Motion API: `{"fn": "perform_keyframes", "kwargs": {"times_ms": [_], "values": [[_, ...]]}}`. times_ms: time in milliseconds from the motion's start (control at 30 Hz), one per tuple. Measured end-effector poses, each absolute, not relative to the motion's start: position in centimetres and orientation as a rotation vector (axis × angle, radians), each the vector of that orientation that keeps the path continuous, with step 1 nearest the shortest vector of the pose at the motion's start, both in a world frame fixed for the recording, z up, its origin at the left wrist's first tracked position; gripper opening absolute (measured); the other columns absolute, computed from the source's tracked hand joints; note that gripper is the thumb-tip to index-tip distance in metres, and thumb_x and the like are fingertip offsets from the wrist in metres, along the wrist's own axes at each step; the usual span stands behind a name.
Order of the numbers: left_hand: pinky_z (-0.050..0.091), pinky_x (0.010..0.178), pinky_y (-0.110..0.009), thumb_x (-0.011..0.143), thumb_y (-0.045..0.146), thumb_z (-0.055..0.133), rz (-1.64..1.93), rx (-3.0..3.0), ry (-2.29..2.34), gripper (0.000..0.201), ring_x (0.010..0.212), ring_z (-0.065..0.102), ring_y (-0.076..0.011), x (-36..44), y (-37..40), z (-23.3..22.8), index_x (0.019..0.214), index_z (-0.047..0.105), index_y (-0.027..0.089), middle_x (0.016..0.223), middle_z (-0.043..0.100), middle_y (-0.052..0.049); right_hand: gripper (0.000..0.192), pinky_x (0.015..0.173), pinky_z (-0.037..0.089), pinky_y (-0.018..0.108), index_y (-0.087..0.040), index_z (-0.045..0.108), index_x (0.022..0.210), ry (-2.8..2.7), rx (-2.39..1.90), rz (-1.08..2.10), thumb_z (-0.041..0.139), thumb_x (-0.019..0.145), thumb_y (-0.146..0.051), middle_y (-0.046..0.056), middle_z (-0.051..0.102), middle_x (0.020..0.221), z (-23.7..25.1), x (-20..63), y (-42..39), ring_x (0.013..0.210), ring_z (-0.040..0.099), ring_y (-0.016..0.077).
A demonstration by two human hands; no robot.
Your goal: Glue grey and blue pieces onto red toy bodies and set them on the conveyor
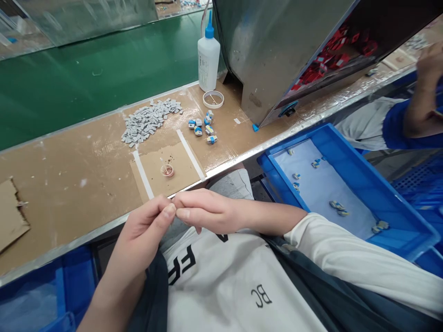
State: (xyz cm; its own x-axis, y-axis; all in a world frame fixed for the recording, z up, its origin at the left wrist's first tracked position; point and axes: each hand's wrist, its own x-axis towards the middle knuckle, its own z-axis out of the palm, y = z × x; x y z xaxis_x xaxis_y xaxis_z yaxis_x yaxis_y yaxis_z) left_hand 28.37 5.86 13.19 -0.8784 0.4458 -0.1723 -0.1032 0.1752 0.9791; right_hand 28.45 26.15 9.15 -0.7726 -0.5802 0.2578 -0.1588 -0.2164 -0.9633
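At the centre of the frame, a person's two bare hands meet fingertip to fingertip: the left hand and the right hand have thumbs and fingers pressed together, and whether anything small is pinched between them cannot be seen. They are in front of a white shirt with black lettering, near the edge of a brown, cardboard-covered worktop. Just beyond the hands, a small round clear cup with reddish contents stands on a flat cardboard sheet, between two strips of white tape. Above it, towards the upper middle, lie a heap of small grey rectangular pieces and, to its right, a cluster of small blue, yellow and white blocks. Behind these are a flat white ring and an upright white plastic bottle with a blue nozzle. At upper right, a large grey metal housing holds red pieces. At right, a blue plastic tray contains similar blocks; a co-worker's arm shows above it.
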Motion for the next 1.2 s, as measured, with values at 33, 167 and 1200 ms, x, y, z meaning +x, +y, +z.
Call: {"fn": "perform_keyframes", "kwargs": {"times_ms": [33,167,1200], "values": [[0.03,0.058,-0.029,0.103,0.059,0.07,1.772,0.335,2.011,0.056,0.061,0.029,-0.0137,28.2,5.6,12.8,0.067,0.052,0.021,0.063,0.037,0.004,0.037,0.071,0.047,0.024,-0.021,0.046,0.086,1.796,-0.909,-2.046,0.047,0.114,-0.045,-0.004,0.047,0.079,9.2,28.3,26.2,0.075,0.047,0.0104],[0.025,0.056,-0.029,0.104,0.061,0.068,1.825,0.324,1.912,0.058,0.061,0.029,-0.0126,28.0,5.2,11.3,0.067,0.048,0.02,0.063,0.037,0.004,0.032,0.078,0.045,0.025,-0.021,0.046,0.087,2.052,-1.077,-1.913,0.045,0.114,-0.039,-0.001,0.055,0.085,9.4,28.0,26.4,0.081,0.052,0.0119],[0.012,0.041,-0.023,0.106,0.058,0.065,1.815,0.313,0.971,0.078,0.039,0.014,-0.004,28.0,5.8,9.9,0.05,0.03,0.017,0.041,0.015,0.008,0.031,0.076,0.041,0.02,-0.021,0.045,0.091,2.07,-1.251,-1.808,0.041,0.118,-0.035,0.0,0.054,0.089,9.5,28.3,26.7,0.084,0.049,0.01]]}}
